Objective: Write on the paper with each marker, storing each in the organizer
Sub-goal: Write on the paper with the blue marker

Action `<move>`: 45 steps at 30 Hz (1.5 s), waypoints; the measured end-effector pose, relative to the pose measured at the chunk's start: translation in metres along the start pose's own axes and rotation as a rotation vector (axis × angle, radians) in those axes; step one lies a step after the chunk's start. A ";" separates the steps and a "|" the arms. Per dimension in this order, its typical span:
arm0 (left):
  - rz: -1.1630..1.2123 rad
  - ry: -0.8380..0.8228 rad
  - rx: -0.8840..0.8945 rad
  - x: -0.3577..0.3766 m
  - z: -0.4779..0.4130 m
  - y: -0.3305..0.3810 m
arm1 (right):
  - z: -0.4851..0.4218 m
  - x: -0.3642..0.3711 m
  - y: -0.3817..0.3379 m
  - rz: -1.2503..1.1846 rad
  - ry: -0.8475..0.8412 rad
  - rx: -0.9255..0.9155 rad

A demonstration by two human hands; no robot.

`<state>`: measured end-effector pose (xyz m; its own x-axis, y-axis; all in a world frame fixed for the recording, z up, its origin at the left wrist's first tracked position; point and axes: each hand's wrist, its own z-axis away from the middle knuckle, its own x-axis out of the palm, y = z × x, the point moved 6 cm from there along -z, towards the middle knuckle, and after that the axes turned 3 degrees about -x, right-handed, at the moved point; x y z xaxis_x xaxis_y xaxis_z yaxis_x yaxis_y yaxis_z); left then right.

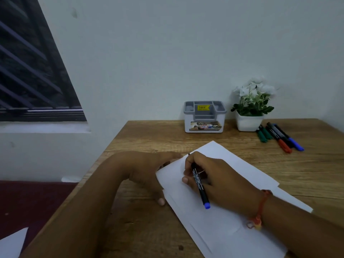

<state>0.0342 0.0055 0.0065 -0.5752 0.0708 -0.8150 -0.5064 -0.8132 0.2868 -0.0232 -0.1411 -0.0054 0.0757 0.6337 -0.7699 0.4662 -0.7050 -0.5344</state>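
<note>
White-flowered potted plant (251, 107) on wooden desk (149, 140); barred window (28, 71) left.

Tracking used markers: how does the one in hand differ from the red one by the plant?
The held marker has a blue end, the red marker a red one. The right hand grips the held marker over the paper; the red marker lies untouched on the table. Both barrels are black.

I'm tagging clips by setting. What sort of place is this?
Probably a home study corner: a wooden desk against a plain wall beside a barred window, with an organizer, a flower pot and markers.
</note>
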 end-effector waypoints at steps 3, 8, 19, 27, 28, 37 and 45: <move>0.022 0.055 0.007 -0.002 -0.003 0.000 | -0.001 0.000 0.005 0.017 -0.006 -0.013; 0.032 0.089 0.015 -0.003 -0.007 -0.003 | -0.001 0.003 0.005 0.028 -0.015 -0.033; 0.154 0.112 0.075 -0.011 -0.007 -0.015 | 0.000 0.011 0.004 0.073 -0.023 0.000; 0.173 0.137 0.095 -0.009 -0.013 -0.019 | 0.001 0.013 -0.007 0.117 -0.083 0.030; 0.169 0.137 0.098 -0.010 -0.014 -0.019 | 0.001 0.012 -0.008 0.125 -0.098 0.039; 0.158 0.141 0.103 -0.010 -0.013 -0.021 | -0.012 0.000 -0.009 -0.632 0.176 0.438; 0.296 0.122 0.155 -0.013 -0.009 -0.026 | -0.016 0.008 -0.006 -0.527 0.030 0.456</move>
<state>0.0607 0.0203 0.0047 -0.6354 -0.2324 -0.7364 -0.4259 -0.6899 0.5853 -0.0112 -0.1264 -0.0030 -0.0321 0.9320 -0.3610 0.0313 -0.3601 -0.9324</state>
